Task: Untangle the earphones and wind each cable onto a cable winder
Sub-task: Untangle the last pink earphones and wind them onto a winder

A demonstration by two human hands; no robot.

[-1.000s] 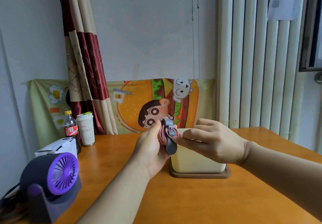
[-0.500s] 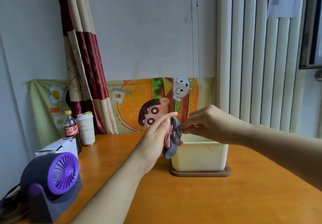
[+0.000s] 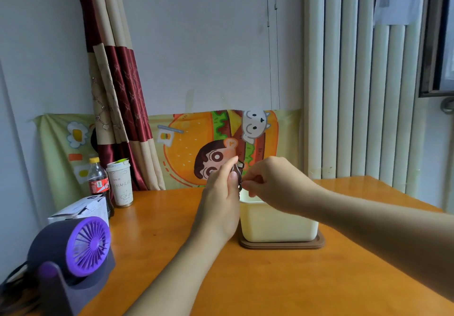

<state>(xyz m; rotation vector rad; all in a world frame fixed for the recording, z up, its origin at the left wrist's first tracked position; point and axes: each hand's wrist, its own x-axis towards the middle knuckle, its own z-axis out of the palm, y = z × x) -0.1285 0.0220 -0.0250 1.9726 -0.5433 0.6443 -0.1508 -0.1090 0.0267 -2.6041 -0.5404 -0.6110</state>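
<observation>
Two hands over a cream box (image 3: pixel 277 224) on the bench (image 3: pixel 270 288): left hand (image 3: pixel 219 197) grips a cable winder (image 3: pixel 237 172), right hand (image 3: pixel 277 185) pinches it; fan (image 3: pixel 83 244), bottle (image 3: pixel 98 185), cup (image 3: pixel 121 185) well left.

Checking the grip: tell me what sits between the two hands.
The cable winder, in the head view; left hand holds it, right hand pinches its edge.

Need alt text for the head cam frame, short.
Above an orange table, the left hand grips a grey cable winder while the right hand pinches at its edge. A cream bin stands just beyond; a purple fan sits at left.
</observation>
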